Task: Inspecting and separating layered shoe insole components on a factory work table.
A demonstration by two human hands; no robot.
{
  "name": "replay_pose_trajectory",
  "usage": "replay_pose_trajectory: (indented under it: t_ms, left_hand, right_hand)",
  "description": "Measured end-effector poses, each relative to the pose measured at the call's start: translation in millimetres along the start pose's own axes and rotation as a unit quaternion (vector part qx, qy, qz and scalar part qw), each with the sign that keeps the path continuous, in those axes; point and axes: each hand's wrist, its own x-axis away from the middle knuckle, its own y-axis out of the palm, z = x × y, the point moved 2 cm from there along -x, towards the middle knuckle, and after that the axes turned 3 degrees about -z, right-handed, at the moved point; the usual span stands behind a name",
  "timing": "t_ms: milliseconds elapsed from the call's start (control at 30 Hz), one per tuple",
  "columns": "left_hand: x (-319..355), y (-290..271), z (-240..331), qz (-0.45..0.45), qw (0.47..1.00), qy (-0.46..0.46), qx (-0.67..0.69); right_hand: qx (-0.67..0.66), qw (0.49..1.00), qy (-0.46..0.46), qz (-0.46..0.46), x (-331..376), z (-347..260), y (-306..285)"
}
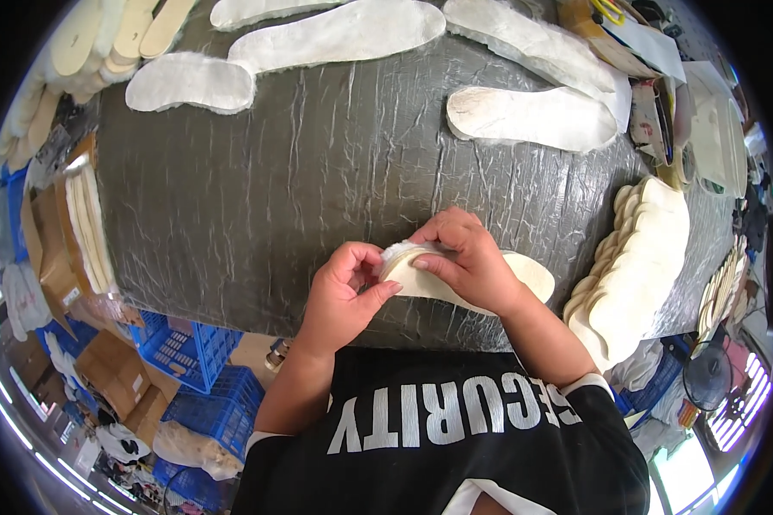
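Near the table's front edge, both hands grip one cream insole (524, 273) with white fluffy pile along its edge. My left hand (345, 287) pinches its left end between thumb and fingers. Close beside it, my right hand (465, 262) presses a thumb on the flat cream face, with the fingers behind the upper edge. The insole's right end sticks out beyond my right wrist. Part of the insole lies hidden under my right hand. Just right of my right forearm lies an overlapping stack of cream insoles (640, 266).
A dark, wrinkled sheet covers the table (258, 197). White fluffy insoles (343, 39) lie along its far side, with one insole (532, 118) at far right. More insoles (73, 43) are piled at far left. Blue crates (189, 348) and cardboard boxes (112, 373) stand below left.
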Motion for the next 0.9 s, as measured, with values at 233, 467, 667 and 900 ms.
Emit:
replay_pose_trajectory:
  t_ms: [233,467,667,900]
  left_hand:
    - [-7.5,1.2,6.0,-0.053,0.973,0.081,-0.212]
    - [-5.3,-4.4,-4.1,-0.019,0.981,0.105,-0.161]
    - [-4.3,-0.9,12.6,-0.054,0.94,0.151,-0.301]
    - [-2.7,-4.4,11.1,-0.052,0.937,0.156,-0.307]
  right_hand:
    - [-0.001,1.0,-0.027,0.002,5.2,0.8,9.7]
    - [0.009,0.999,-0.021,-0.023,4.2,-4.5,10.7]
    - [-0.022,1.0,0.013,0.004,6.2,-6.1,13.5]
    - [0.008,0.999,-0.034,0.017,7.1,-6.0,19.8]
